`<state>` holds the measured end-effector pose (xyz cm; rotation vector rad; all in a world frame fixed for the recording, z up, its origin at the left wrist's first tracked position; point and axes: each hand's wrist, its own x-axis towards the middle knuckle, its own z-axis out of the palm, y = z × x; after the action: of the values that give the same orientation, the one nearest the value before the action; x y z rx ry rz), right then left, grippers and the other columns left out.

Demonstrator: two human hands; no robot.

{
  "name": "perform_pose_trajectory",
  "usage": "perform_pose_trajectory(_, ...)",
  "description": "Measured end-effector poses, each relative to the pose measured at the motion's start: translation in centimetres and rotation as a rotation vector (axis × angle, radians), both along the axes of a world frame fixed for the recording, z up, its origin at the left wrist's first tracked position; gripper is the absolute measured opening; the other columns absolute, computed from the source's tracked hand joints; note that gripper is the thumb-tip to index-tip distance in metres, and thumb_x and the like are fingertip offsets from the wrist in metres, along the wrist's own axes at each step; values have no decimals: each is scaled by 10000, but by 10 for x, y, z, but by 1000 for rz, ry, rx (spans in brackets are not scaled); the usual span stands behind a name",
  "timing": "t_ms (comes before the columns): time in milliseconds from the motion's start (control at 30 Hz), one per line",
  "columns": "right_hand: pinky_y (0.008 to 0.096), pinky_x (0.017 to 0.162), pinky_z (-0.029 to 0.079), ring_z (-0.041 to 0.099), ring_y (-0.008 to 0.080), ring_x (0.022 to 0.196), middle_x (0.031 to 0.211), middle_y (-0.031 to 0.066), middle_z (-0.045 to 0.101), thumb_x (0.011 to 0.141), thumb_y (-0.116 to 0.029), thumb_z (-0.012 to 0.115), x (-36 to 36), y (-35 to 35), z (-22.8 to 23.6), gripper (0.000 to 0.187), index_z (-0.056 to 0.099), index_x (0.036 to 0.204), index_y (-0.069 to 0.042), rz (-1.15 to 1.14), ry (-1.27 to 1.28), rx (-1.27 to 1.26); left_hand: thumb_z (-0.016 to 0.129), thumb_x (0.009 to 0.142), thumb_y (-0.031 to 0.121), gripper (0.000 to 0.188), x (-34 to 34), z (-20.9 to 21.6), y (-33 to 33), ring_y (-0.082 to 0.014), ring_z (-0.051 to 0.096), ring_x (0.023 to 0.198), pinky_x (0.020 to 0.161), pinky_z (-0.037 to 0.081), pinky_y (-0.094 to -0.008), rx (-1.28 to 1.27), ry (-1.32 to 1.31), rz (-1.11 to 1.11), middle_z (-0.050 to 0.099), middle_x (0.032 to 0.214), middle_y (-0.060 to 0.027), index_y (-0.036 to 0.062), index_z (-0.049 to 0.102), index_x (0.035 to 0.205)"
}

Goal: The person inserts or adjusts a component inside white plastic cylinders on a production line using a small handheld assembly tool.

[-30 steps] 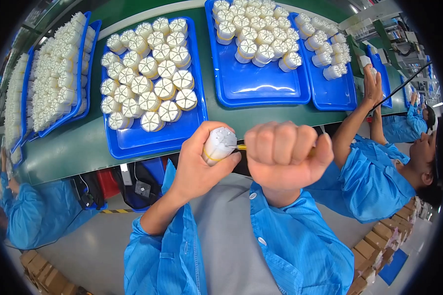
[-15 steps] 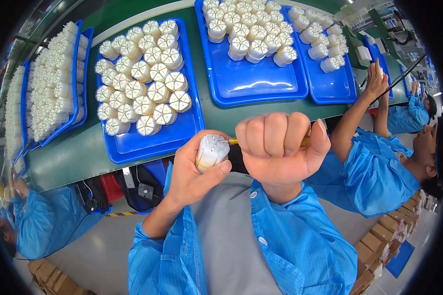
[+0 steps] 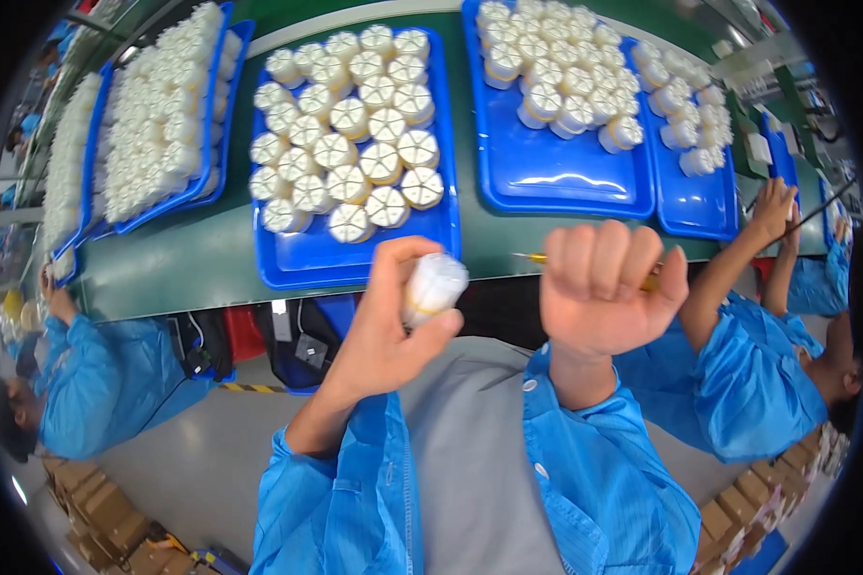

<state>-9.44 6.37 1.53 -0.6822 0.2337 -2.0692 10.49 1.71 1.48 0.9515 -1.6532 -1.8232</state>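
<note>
My left hand is closed around a white cylindrical part with a segmented top and a yellow band low on its side. It is tilted, its top facing up and to the right. To the right, my right hand makes a fist around a thin yellow-handled tool with a pointed metal tip. The tip points left toward the part, with a gap between them. My fingers hide most of the tool's handle.
A blue tray of similar white parts lies ahead on the green table. Another blue tray, partly filled, is right of it; stacked full trays stand left. Co-workers in blue sit at left and right.
The tool's tip, at the part's top before, has come away to the right. The part is tilted more to the right. The whole view has shifted, so the trays appear further right.
</note>
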Motion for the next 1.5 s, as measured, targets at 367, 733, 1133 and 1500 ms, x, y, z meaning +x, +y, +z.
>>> perform_pose_trajectory(367,293,507,251,282,117,488,554,-2,337,1014,-336,291,-8,9,-40,455,329,618,-115,-77,41,107,764,746,42,470,64,-18,-32,-183,619,786,685,504,-307,-552,-711,523,580,1028,-115,-3,540,1157)
perform_pose_trajectory(733,289,496,239,257,115,498,549,2,310,1013,-307,325,-23,13,-82,439,297,619,-115,-188,67,174,740,783,1,419,53,-46,-36,-188,644,853,740,528,-291,-590,-503,638,584,1048,-142,-38,525,1140)
perform_pose_trajectory(1133,279,479,228,261,111,501,552,6,304,1006,-269,362,-44,15,-102,427,301,617,-104,-246,27,199,700,780,-47,491,36,-42,-38,-208,669,839,751,529,-308,-536,-489,588,581,1092,-157,-43,486,1222)
perform_pose_trajectory(1500,274,457,217,247,98,473,529,17,313,997,-213,423,-47,17,-111,453,314,577,-84,-284,17,204,666,799,-13,402,-111,15,-36,-194,607,882,762,511,-303,-998,-265,177,566,1103,-124,0,556,1186)
